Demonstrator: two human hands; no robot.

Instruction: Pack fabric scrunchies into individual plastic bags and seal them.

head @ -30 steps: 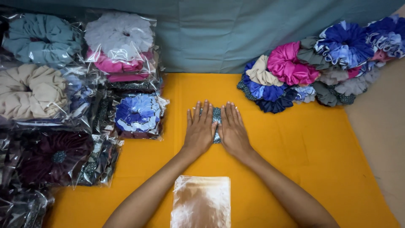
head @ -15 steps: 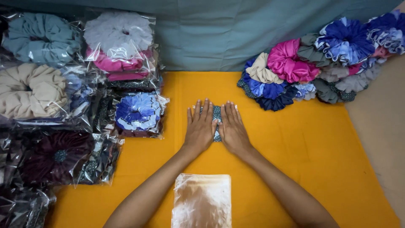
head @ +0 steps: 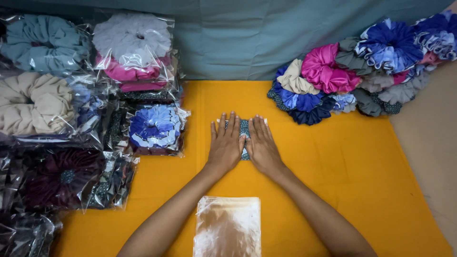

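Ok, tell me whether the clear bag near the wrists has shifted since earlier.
No. The clear bag sits in the same place against the orange cloth.

Both bare forearms come up from the bottom edge and angle inward, so the wrists end up close together. Left hand (head: 225, 145) and right hand (head: 262, 145) lie palm down, side by side, fingers straight and pointing away from the body, thumbs tucked in and nearly touching.

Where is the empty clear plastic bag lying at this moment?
In the head view, the clear plastic bag lies flat on the orange cloth at the bottom centre, between the person's forearms, nearer the camera than both hands.
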